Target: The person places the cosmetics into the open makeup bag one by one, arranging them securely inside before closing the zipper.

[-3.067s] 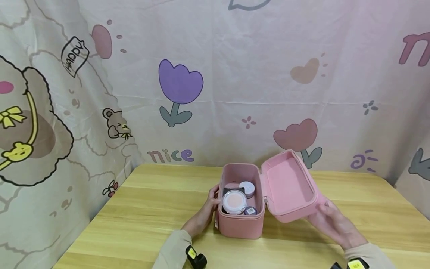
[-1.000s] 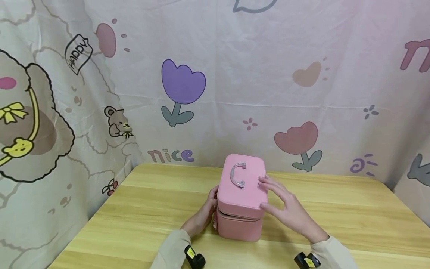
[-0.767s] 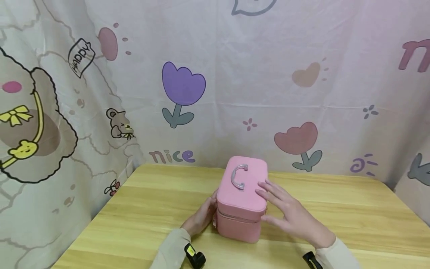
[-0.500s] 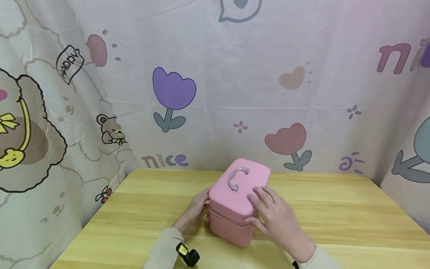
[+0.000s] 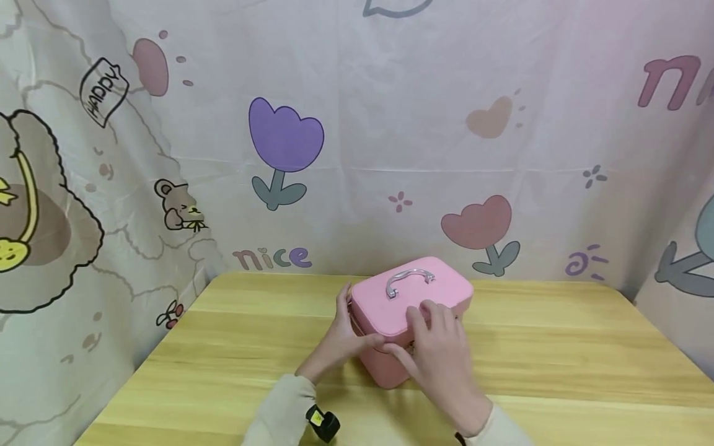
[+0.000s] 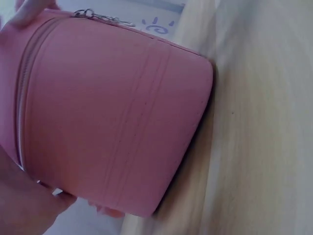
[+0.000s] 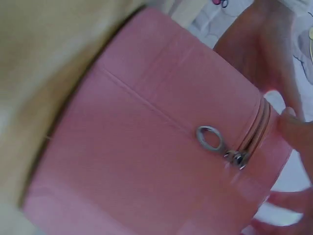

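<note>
A pink makeup case (image 5: pixel 385 303) stands turned at an angle on the table, its lid down and a silver handle (image 5: pixel 409 277) on top. My left hand (image 5: pixel 340 337) grips its left side, thumb across the near corner. My right hand (image 5: pixel 443 353) holds the lid's near right edge, with bent fingers on top and the thumb at the rim. In the right wrist view, a silver zipper pull (image 7: pixel 210 138) hangs beside a short stretch of zipper (image 7: pixel 257 127) at the lid seam. The left wrist view shows the case's side wall (image 6: pixel 98 107). Its contents are hidden.
The pale wooden table (image 5: pixel 558 353) extends to both sides of the case. A printed cloth (image 5: pixel 379 124) hangs behind it and along the left side. Small black wrist cameras sit on the sleeves; the left one (image 5: pixel 323 424) shows best.
The lid, open and held out to the right at first, has come down over the contents. The case has since turned clockwise, and my right hand has moved left along the lid's edge.
</note>
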Available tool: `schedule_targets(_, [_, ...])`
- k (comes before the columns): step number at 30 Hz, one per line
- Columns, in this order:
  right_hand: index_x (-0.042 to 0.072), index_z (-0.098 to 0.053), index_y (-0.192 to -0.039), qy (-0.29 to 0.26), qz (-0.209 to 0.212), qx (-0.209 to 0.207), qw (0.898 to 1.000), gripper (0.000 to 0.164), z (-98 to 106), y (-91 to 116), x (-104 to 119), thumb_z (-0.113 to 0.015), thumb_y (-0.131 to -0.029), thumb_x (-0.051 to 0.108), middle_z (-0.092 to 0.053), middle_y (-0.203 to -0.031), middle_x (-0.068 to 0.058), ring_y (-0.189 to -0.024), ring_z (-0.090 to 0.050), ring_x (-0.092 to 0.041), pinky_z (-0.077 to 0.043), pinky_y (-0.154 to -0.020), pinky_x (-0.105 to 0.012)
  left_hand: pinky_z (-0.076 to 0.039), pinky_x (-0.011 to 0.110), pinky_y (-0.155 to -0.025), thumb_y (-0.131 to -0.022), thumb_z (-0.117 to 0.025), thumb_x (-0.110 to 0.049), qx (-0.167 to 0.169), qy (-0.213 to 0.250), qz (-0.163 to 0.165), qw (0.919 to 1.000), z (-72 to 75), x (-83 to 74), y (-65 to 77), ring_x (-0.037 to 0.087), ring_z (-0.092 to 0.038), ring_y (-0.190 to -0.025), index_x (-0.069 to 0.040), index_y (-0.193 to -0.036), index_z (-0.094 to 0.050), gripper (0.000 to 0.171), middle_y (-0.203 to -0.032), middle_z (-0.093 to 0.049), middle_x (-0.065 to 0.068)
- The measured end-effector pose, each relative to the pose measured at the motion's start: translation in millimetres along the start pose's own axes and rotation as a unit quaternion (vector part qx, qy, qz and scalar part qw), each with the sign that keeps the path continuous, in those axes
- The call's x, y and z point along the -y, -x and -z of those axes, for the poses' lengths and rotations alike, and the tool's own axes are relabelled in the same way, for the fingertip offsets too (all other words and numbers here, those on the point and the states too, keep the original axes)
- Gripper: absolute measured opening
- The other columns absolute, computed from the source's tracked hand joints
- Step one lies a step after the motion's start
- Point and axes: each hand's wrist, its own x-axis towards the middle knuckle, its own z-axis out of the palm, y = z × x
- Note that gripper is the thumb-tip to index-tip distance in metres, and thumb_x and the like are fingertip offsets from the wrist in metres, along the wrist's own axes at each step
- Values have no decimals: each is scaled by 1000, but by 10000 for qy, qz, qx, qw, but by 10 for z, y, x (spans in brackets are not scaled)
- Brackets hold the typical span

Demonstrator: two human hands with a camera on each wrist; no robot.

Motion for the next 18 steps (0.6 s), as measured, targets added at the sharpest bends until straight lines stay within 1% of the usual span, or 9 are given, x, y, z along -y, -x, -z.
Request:
schedule_targets(2, [1,-58,-92,-429,-108,-170,9989,65,27,58,-42,-45,-89,64,-54,-93,-14,-79,-51,-28,-45,-59,-38,-23,49,-111,-65,-83,-54,-35,-120,56,9999,-19,-17,-2,36,-24,-139,-10,-153,4,131,-153,-19,23])
schedule_targets(3, [2,-60,-91,-613,-147,-253,9977,62,39,91,-67,-48,-89,63,-56,-90,-11,-77,-52,-25,-45,-58,-36,-24,49,-111,-65,-85,-50,-90,-184,53,9998,-22,-26,-2,35,-25,-139,-11,-153,3,131,-152,-20,21])
schedule_targets(4, [3,-60,-88,-767,-214,-237,9965,58,52,123,-92,-52,-89,61,-57,-85,-7,-73,-53,-21,-45,-57,-32,-24,49,-111,-65,-86,-46,-159,-205,26,9997,-22,-31,-3,35,-27,-138,-12,-153,2,129,-151,-22,20])
schedule_targets(7, [8,-61,-79,-934,-397,118,9948,39,49,195,-152,-71,-82,46,-58,-72,3,-62,-52,-11,-41,-51,-22,-27,49,-109,-66,-85,-39,-342,-245,-152,9990,-9,-42,-11,34,-32,-135,-14,-153,-4,122,-148,-27,19])
schedule_targets(9, [13,-60,-72,-966,-457,418,9934,28,19,221,-172,-80,-74,32,-57,-65,8,-57,-51,-4,-39,-48,-17,-29,50,-108,-68,-84,-37,-349,-318,-317,9984,-2,-32,-18,34,-34,-133,-14,-153,-7,117,-147,-28,19])
schedule_targets(10, [15,-60,-70,-966,-444,539,9929,24,0,229,-175,-83,-69,24,-57,-64,10,-56,-51,-2,-38,-47,-16,-30,50,-108,-69,-83,-37,-312,-333,-408,9981,-2,-20,-24,34,-35,-133,-14,-153,-9,114,-147,-29,18])
schedule_targets(12, [17,-59,-67,-929,-315,598,9934,23,-32,245,-173,-81,-65,12,-56,-63,12,-56,-50,-2,-37,-46,-15,-30,51,-107,-72,-82,-36,-229,-438,-570,9972,-9,-3,-28,33,-35,-132,-14,-152,-14,107,-147,-29,18])
schedule_targets(15, [18,-56,-66,-960,-177,591,9935,23,-52,256,-160,-73,-62,3,-53,-62,12,-56,-48,-1,-36,-44,-13,-32,52,-106,-74,-81,-34,-209,-532,-655,9962,-18,16,-29,32,-36,-132,-16,-151,-22,99,-148,-30,15])
schedule_targets(18, [17,-54,-67,-1150,-330,713,9903,25,-25,257,-153,-69,-61,-1,-52,-64,12,-56,-47,0,-36,-44,-12,-34,52,-104,-73,-83,-34,-306,-570,-618,9960,-10,25,-26,33,-38,-131,-16,-148,-29,94,-148,-32,14])
